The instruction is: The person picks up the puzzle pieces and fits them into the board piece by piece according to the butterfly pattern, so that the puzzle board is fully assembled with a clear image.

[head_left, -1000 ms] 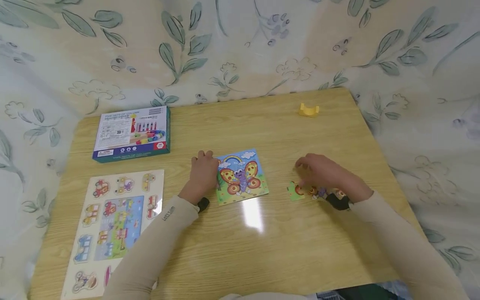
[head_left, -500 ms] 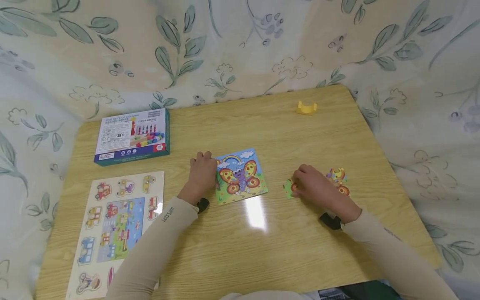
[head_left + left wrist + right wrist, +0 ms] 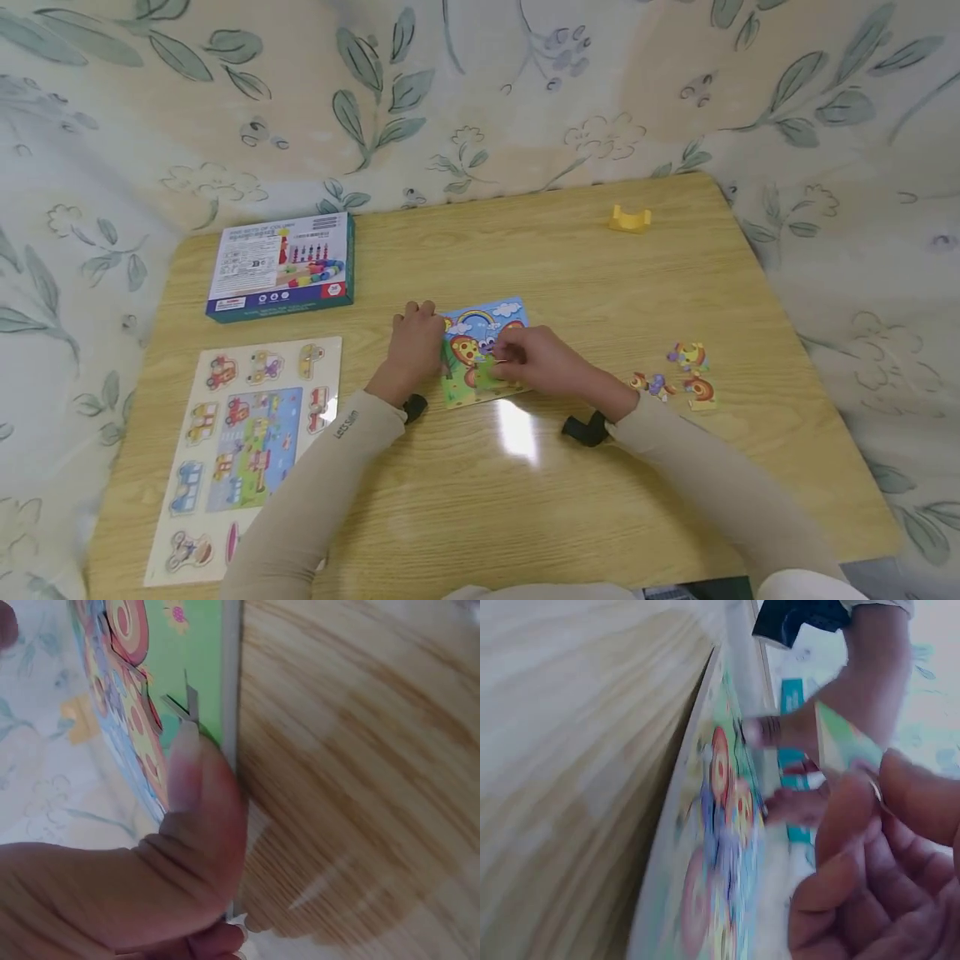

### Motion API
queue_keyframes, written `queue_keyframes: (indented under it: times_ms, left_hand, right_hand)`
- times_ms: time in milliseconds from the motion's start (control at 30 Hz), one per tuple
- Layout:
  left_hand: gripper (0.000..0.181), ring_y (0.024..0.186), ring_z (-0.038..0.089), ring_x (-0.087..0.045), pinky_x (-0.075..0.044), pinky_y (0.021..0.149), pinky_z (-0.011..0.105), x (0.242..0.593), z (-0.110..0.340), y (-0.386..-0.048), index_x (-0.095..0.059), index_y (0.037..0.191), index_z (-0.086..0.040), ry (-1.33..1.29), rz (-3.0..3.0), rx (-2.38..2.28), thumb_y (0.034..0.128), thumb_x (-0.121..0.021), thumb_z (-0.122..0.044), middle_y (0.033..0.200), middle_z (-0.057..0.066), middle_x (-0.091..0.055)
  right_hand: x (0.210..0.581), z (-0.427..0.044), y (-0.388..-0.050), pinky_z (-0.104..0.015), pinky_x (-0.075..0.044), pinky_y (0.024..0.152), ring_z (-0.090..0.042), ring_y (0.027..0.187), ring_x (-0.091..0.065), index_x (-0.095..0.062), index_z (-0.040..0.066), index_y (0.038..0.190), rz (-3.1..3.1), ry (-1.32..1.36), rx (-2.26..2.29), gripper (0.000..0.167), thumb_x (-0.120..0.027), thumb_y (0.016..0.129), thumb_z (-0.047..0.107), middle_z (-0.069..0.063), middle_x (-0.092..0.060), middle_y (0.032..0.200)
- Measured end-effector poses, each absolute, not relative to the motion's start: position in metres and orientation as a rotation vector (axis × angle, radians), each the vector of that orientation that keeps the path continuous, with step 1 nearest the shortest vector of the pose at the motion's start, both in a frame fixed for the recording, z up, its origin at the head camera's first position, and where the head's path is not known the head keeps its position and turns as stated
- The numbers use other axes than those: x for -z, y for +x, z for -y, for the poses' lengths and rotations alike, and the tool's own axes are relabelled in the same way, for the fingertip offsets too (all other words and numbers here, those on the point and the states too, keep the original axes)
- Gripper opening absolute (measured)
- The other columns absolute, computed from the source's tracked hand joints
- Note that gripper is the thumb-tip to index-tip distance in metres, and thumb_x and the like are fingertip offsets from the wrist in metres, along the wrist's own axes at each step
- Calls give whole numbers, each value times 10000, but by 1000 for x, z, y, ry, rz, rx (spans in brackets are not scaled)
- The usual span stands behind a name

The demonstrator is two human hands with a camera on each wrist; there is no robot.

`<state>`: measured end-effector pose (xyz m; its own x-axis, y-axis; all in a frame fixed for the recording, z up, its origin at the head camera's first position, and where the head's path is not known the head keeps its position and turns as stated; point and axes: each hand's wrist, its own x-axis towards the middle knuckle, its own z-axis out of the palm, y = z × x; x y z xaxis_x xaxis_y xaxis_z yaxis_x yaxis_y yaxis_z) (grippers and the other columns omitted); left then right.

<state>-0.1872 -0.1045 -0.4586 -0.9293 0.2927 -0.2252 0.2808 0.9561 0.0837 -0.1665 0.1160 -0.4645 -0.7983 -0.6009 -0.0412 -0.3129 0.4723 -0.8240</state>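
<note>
The right hand (image 3: 536,362) has left the loose pieces (image 3: 699,388), pinching a green piece (image 3: 841,741) over the board (image 3: 463,395), seemingly not yet placed; the left hand (image 3: 416,343), curled, grips the board's left edge on the worktop (image 3: 450,500).

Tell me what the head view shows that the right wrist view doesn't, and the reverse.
Only the head view shows the yellow curved block near the far edge and the loose multicoloured puzzle pieces at right.

Only the right wrist view plainly shows the small flat green puzzle piece pinched in the right hand's fingers.

Both share the square butterfly-printed puzzle board, the wooden table, the left hand and the right hand.
</note>
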Motion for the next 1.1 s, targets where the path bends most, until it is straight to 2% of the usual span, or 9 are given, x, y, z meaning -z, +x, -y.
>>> queue_keyframes:
  times_ms: [167, 467, 800, 1100]
  left_hand:
    - [513, 1024, 333, -493, -453, 853, 496, 460, 106, -189, -694, 915, -29, 427, -2865, -93, 572, -926, -331, 1010, 109, -553]
    - [524, 1038, 328, -489, -452, 867, 490, 461, 105, -191, -701, 944, -34, 399, -2859, -80, 583, -925, -340, 1044, 112, -552]
    - [449, 997, 322, -483, -452, 844, 493, 462, 106, -189, -705, 857, -57, 413, -2869, -84, 578, -928, -327, 1023, 112, -552]
    - [501, 1015, 326, -495, -464, 860, 497, 462, 106, -190, -714, 909, -42, 401, -2860, -53, 578, -916, -359, 1039, 113, -557]
  right_hand:
    - [472, -82, -179, -216, -428, 577, -54, 581, -520, -623, 126, 721, -2342, -716, 1123, 185, -726, 847, 214, 59, -580, 601]
    - [481, -64, -177, -232, -427, 548, -82, 542, -543, -604, 127, 658, -2495, -623, 907, 223, -750, 793, 229, 48, -578, 565]
    - [476, -54, -171, -230, -348, 501, -112, 545, -479, -547, 132, 672, -2588, -572, 772, 279, -774, 781, 251, 34, -531, 597]
    - [480, -53, -170, -226, -347, 515, -107, 544, -451, -527, 138, 665, -2607, -670, 788, 285, -771, 787, 223, 51, -489, 584]
